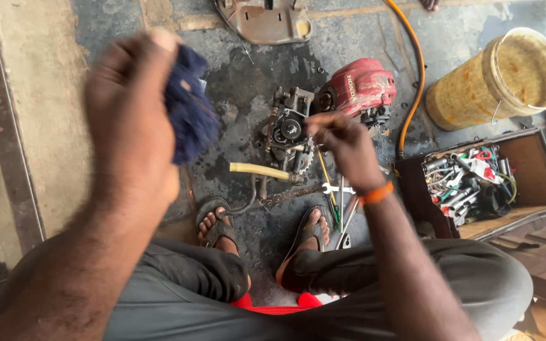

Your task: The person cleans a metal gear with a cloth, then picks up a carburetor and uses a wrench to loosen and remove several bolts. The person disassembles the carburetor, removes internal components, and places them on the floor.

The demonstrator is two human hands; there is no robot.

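Head view, steeply down, close over floor (pixel 45 95).

Soft, even daylight with faint shadows and no glare; the raised left hand (pixel 131 120) and its dark blue rag (pixel 189 113) are motion-blurred, the floor sharp.

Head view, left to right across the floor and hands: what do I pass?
Left hand gripping a dark blue rag → grey engine part → right hand → red engine cover → orange hose → open toolbox, with the yellow bucket beyond it.
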